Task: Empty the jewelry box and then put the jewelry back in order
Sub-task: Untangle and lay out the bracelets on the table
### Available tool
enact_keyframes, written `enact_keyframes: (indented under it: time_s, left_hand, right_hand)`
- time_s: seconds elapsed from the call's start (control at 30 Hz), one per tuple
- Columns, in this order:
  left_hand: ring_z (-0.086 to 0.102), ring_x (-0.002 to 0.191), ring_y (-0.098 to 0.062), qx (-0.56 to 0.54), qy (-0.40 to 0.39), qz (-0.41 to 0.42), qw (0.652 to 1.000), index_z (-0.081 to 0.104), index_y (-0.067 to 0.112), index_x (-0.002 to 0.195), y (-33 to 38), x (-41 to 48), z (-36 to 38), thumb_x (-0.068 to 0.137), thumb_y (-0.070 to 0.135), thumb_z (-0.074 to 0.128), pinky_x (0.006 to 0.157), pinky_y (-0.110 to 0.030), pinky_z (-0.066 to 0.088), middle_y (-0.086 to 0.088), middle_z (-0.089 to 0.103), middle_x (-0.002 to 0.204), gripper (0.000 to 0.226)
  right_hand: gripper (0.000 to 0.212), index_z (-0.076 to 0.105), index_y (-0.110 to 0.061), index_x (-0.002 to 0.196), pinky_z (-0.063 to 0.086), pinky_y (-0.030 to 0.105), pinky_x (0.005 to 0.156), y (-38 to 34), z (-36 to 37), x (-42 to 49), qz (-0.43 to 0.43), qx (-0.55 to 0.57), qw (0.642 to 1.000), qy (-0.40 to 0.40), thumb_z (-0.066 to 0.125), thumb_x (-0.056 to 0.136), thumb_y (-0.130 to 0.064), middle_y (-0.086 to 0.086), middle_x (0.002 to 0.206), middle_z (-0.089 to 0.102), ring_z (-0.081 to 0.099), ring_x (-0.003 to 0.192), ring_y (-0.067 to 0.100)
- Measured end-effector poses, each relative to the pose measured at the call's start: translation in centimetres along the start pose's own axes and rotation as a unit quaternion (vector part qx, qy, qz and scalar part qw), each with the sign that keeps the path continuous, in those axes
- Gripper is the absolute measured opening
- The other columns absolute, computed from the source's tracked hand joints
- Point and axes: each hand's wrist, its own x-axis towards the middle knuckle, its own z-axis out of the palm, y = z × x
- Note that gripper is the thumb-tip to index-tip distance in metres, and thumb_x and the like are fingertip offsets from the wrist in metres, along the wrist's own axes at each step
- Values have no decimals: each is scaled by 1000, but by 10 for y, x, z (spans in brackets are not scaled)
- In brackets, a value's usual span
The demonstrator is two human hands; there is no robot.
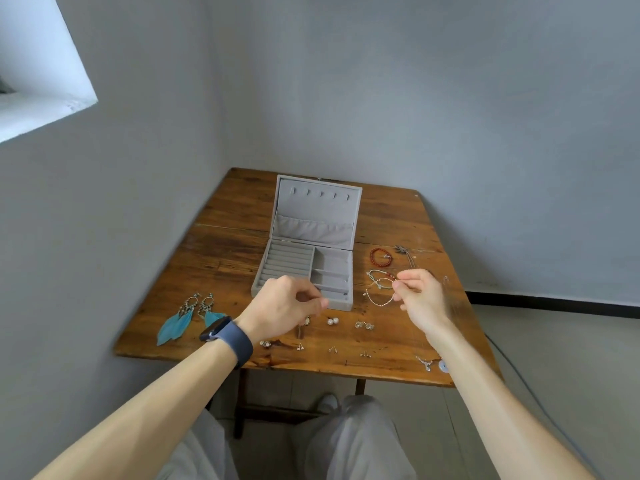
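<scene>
**A:** What lies at the left of the table [221,258]?

**B:** A pair of blue feather earrings [188,317], flat on the wood and well apart from the jewelry box [332,265].

**A:** And the left hand [284,304]?

**B:** It hovers over the box's near left corner, with a dark watch [228,336] on the wrist. Its grip is curled, thumb meeting forefinger. Whether it pinches anything cannot be told.

**A:** The box itself?

**B:** It stands open in the middle of the table. The lid is upright, and the grey ring rolls and compartments are in plain sight.

**A:** What is in front of it?

**B:** Pearl earrings [332,321] and several smaller pairs lie in two loose rows toward the near edge.

**A:** And on the right?

**B:** The right hand [420,296] is raised just right of the box. Its grip pinches a thin silver chain [379,301], which hangs in a loop toward the table. Beyond the chain lies a red bead bracelet [381,257], with a cord bracelet [375,273] between the two.
</scene>
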Motion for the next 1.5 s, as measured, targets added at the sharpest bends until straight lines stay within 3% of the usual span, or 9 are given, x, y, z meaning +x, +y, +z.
enact_keyframes:
  time_s: [0.27, 0.43, 0.63, 0.73, 0.8, 0.9, 0.97, 1.1, 1.5]
  left_hand:
    - [64, 60, 0, -8, -8, -6, 1000, 72, 31, 87, 1, 8, 9, 92, 43, 67, 57, -11, 50, 27, 66, 66, 14]
    - [66, 61, -4, -17, -20, -12, 1000, 73, 28, 89, 5, 15, 14, 92, 45, 66, 61, -20, 57, 11, 73, 77, 19]
    - [65, 60, 4, -46, -28, -6, 999, 74, 26, 84, 18, 21, 26, 91, 43, 68, 55, -6, 43, 14, 72, 71, 20]
    - [66, 57, -2, -89, -40, -20, 995, 74, 28, 83, 24, 26, 28, 90, 46, 68, 55, -7, 45, 12, 73, 71, 21]
    - [65, 56, -3, -126, -55, -26, 990, 75, 29, 81, 27, 29, 29, 89, 48, 70, 57, -8, 46, 9, 74, 71, 21]
    - [67, 58, -6, -155, -80, -27, 984, 77, 32, 83, 31, 32, 33, 87, 50, 72, 60, -12, 49, 7, 74, 72, 19]
    - [67, 60, -8, -164, -96, -17, 982, 79, 30, 86, 34, 32, 38, 88, 47, 72, 61, -16, 51, 5, 73, 72, 19]
    - [66, 62, -10, -186, -111, -17, 976, 79, 24, 83, 35, 25, 48, 87, 40, 75, 60, -18, 51, -1, 74, 74, 18]
    - [63, 58, 3, -105, -55, -28, 993, 74, 31, 81, 31, -3, 103, 87, 41, 75, 54, -12, 48, 16, 72, 70, 11]
  right_hand:
    - [14, 70, -22, 107, 47, 28, 90, 33, 13, 26, 27, -225, 974, 22, 67, 94, -25, -3, 110, 74, 66, 107, 24]
    - [13, 71, -26, 106, 51, 30, 91, 43, 11, 31, 11, -271, 962, 20, 68, 93, -27, 0, 107, 75, 67, 105, 26]
    - [16, 70, -24, 109, 53, 32, 91, 39, 8, 24, -34, -300, 953, 10, 69, 93, -29, -3, 106, 76, 69, 104, 25]
    - [12, 71, -31, 104, 51, 27, 83, 21, 0, 3, -46, -208, 977, 15, 69, 92, -31, -14, 103, 75, 70, 98, 13]
    - [20, 71, -39, 104, 51, 29, 86, 10, -6, -18, -34, -23, 996, -74, 70, 86, -31, -19, 104, 74, 67, 101, 1]
    - [45, 64, -46, 123, 51, 29, 88, -5, -10, -51, -16, 143, 949, -280, 71, 79, -40, -20, 122, 69, 63, 113, -3]
    - [39, 64, -42, 125, 52, 25, 92, -6, -8, -65, -37, 135, 938, -316, 71, 86, -40, -16, 124, 69, 62, 118, 0]
    - [11, 76, -32, 99, 51, 31, 88, 7, -7, -79, -54, 56, 972, -220, 66, 95, -35, -12, 101, 75, 67, 97, 2]
    - [9, 73, -27, 94, 56, 20, 68, 46, -49, -95, -21, 61, 995, -77, 66, 95, -21, -9, 86, 75, 70, 79, 6]
